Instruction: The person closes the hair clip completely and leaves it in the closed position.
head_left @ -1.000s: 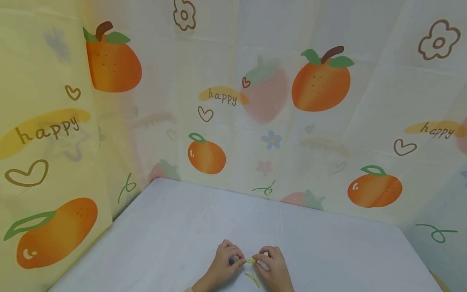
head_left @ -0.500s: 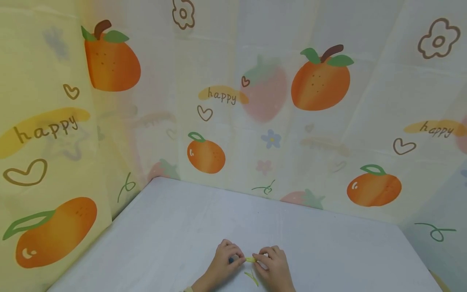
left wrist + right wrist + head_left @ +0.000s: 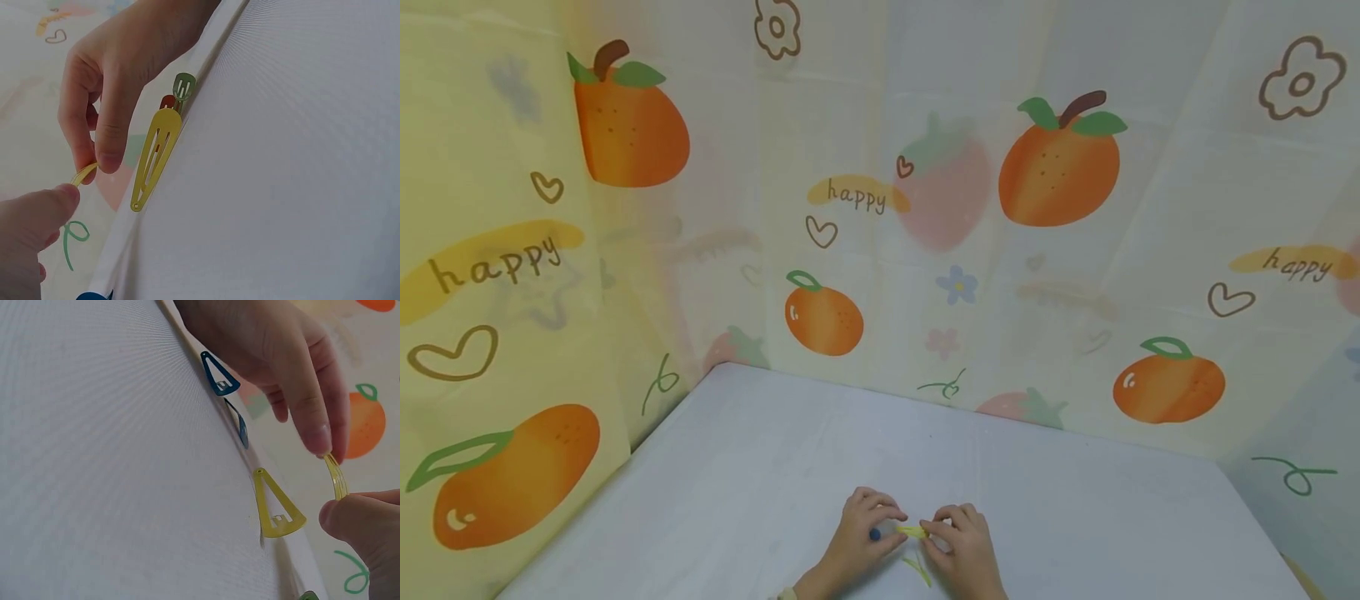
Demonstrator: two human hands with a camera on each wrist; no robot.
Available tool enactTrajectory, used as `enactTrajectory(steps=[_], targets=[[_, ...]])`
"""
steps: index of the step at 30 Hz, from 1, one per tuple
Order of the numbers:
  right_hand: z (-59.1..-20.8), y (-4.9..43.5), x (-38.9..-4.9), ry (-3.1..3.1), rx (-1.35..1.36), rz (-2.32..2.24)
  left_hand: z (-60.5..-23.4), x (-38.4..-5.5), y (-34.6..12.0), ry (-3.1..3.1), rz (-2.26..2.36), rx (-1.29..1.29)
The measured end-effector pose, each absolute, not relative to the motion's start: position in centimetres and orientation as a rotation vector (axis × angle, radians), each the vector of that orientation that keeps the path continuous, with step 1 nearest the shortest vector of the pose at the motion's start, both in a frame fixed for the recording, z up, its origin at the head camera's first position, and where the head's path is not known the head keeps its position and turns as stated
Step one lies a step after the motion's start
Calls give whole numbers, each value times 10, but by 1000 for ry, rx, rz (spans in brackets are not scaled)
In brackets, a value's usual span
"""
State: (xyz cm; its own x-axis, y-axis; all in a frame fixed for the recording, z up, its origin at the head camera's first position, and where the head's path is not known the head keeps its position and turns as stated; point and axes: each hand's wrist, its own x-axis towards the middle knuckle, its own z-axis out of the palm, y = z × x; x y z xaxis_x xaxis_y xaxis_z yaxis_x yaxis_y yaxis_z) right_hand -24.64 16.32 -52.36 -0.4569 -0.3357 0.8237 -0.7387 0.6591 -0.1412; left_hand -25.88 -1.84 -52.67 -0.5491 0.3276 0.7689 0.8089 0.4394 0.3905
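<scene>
Between the two hands is a yellow snap hair clip. My right hand pinches one end of the hair clip between thumb and fingers. At its other end are the thumb and a finger of my left hand, with the index finger raised off the thumb in the head view. In the right wrist view, the left thumb meets the clip's end. Another yellow hair clip lies on the white table just below the hands. A blue hair clip rests by the left hand.
A green hair clip and a red hair clip lie on the table near the right hand. A second blue clip lies close to the first. Fruit-printed curtains enclose the table's back and left.
My left index finger has lifted away from the thumb, baring more of the held clip's left end. The right hand keeps its pinch almost in place.
</scene>
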Motion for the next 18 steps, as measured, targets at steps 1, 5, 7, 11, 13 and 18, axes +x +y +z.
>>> enactTrajectory(steps=[1, 5, 7, 11, 13, 18], targets=[[-524, 163, -246, -2069, 832, 636, -526, -259, -19, -2091, -1008, -945], [-525, 163, -246, -2089, 841, 654, -526, -258, -20, -2140, -957, -921], [-525, 163, -246, -2088, 846, 657, -527, -258, -20, -2165, -953, -913], [-525, 162, -246, -2097, 841, 662, -528, -259, -21, -2162, -942, -918], [-524, 162, -246, -2099, 838, 663, -529, -260, -21, -2145, -939, -924], [-524, 163, -245, -2102, 831, 684, -529, -260, -20, -2099, -938, -944]])
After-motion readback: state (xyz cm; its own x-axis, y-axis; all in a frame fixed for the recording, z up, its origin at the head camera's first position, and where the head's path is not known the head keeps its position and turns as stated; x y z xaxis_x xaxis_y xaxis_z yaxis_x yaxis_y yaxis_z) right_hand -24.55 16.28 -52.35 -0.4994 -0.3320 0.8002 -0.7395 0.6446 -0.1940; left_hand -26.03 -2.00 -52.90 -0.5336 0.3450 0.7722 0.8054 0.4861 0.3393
